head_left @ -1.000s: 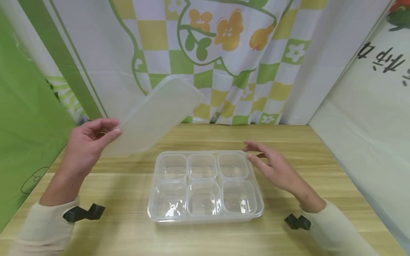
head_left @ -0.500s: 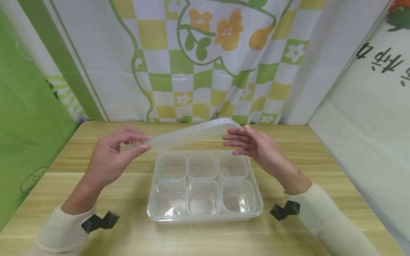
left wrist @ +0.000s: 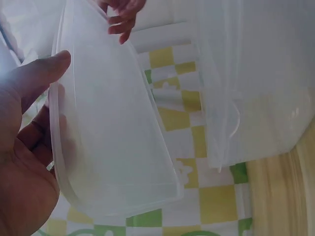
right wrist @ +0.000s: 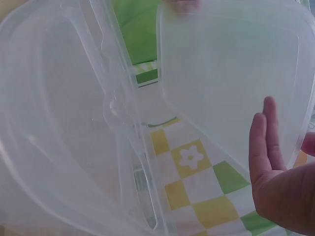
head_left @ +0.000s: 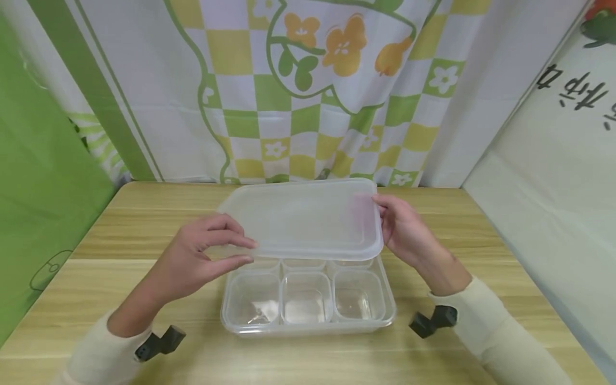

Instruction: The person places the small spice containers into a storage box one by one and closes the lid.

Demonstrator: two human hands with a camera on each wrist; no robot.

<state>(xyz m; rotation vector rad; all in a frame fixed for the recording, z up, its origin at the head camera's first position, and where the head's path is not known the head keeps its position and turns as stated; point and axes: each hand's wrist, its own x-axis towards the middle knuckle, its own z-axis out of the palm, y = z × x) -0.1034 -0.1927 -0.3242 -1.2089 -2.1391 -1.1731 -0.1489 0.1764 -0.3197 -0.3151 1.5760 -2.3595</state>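
Both hands hold a translucent plastic lid (head_left: 303,219), tilted above the back of a clear box (head_left: 308,327). My left hand (head_left: 199,256) pinches its near left edge; the left wrist view has the thumb (left wrist: 61,58) on one face and the fingers behind it. At the lid's right end, my right hand (head_left: 406,227) grips with the thumb by the rim and the fingers beneath, showing pinkish through the plastic. Fairly straight fingers (right wrist: 268,142) lie against the underside in the right wrist view. Clear square cups (head_left: 306,297) sit inside the box, the back row partly covered by the lid.
The box stands on a wood-grain table (head_left: 183,353). Behind the table hangs a checkered, flowered curtain (head_left: 308,128). Green cloth (head_left: 43,160) borders the left side, and a white sheet with black characters (head_left: 553,160) borders the right.
My left hand has brought the lid down and rightward from the upper left, over the box's back. My right hand has moved from beside the box's corner to take the lid's right end.
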